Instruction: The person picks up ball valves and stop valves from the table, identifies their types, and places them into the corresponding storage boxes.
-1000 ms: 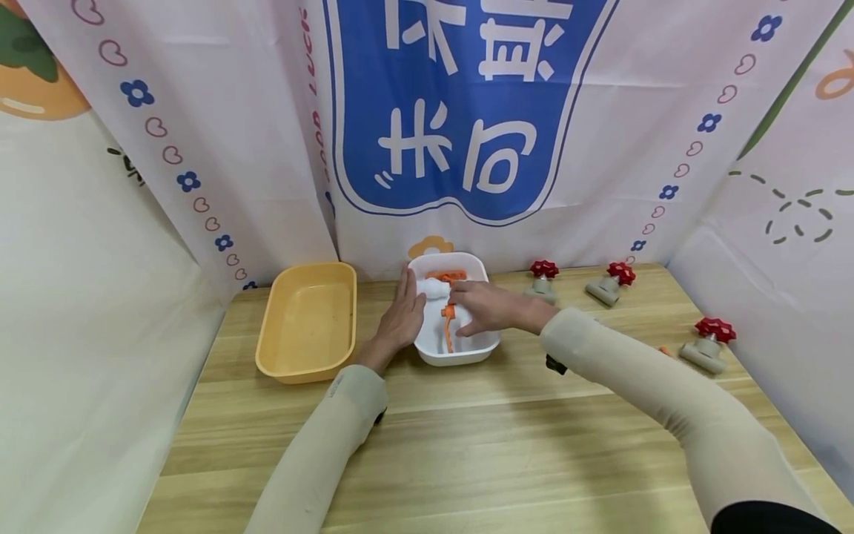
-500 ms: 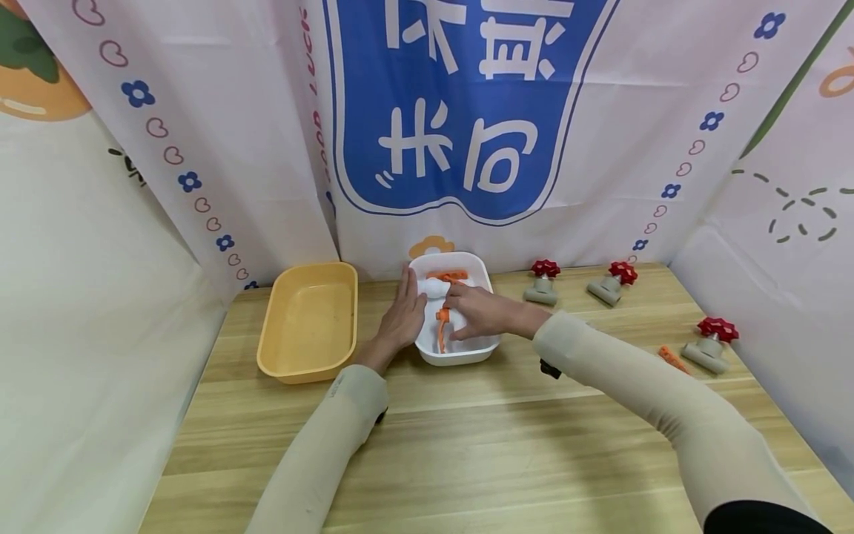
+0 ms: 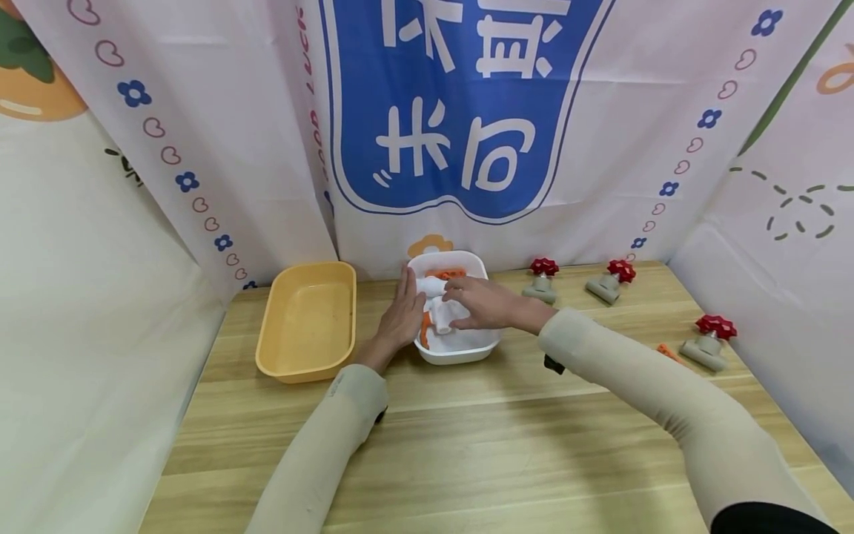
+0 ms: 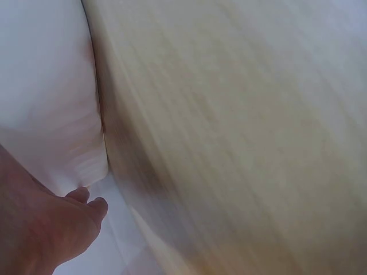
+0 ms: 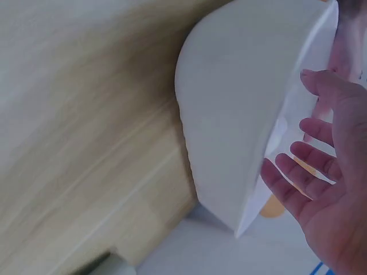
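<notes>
White fitting (image 3: 442,317) lies just left of the right hand (image 3: 485,302), the nearer | long axis roughly fore-aft | right fingers spread, left hand (image 3: 402,315) flat against box (image 3: 459,358)

The wood-grained tabletop (image 3: 427,460) shows a faint sheen on my feed. I read the white tub (image 3: 460,358) as smooth, softly matt plastic, the yellow tray (image 3: 308,326) as glossier plastic. The white fitting (image 3: 441,316) and orange piece (image 3: 425,331) look plastic too. The red knobs (image 3: 717,326) look glossy, their grey bodies (image 3: 702,354) matt. The printed backdrop (image 3: 267,163) is creased cloth; the sleeves (image 3: 313,452), smooth fabric.
</notes>
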`<state>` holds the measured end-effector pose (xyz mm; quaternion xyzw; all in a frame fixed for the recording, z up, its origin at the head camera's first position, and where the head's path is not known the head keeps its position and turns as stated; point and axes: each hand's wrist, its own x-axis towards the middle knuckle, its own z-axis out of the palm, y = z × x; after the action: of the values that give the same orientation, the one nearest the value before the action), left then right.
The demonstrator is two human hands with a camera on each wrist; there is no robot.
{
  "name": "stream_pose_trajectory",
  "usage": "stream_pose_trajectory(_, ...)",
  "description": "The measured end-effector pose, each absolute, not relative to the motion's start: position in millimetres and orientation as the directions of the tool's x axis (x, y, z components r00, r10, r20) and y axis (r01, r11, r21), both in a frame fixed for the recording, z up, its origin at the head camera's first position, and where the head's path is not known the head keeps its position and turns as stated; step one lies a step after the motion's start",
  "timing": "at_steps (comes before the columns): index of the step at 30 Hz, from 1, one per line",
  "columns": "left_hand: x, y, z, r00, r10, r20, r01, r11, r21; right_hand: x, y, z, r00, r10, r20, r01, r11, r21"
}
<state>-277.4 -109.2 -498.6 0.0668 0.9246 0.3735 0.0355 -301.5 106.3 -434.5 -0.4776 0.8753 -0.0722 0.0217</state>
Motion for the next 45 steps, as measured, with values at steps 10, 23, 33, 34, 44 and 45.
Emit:
stream_pose_trajectory(10, -277, -109, -500, -0.988, 0.149, -0.028, 0.087, 0.706, 0.703, -300, 127, -424, -0.609, -0.792, -0.039, -0.777, 0.606, -0.17)
stream_pose_trajectory(23, -279, -110, -499, -0.988, 0.15, -0.025, 0.089, 0.706, 0.702, -284, 151, -411, -0.652, -0.758, 0.007, -0.75, 0.643, -0.153)
stream_pose_trajectory(33, -277, -109, -498, -0.989, 0.147, -0.029, 0.083, 0.701, 0.709, -279, 179, -415, -0.64, -0.765, 0.071, -0.765, 0.625, -0.157)
stream_pose_trajectory(34, -278, -109, -498, -0.989, 0.147, -0.031, 0.082, 0.699, 0.71, -278, 181, -415, -0.643, -0.762, 0.073, -0.762, 0.628, -0.157)
stream_pose_trajectory(44, -278, -108, -499, -0.987, 0.157, -0.031, 0.09, 0.704, 0.705, -270, 206, -414, -0.674, -0.734, 0.08, -0.736, 0.659, -0.154)
stream_pose_trajectory(45, -278, -108, -498, -0.986, 0.163, -0.024, 0.099, 0.703, 0.704, -268, 208, -412, -0.682, -0.728, 0.074, -0.728, 0.667, -0.158)
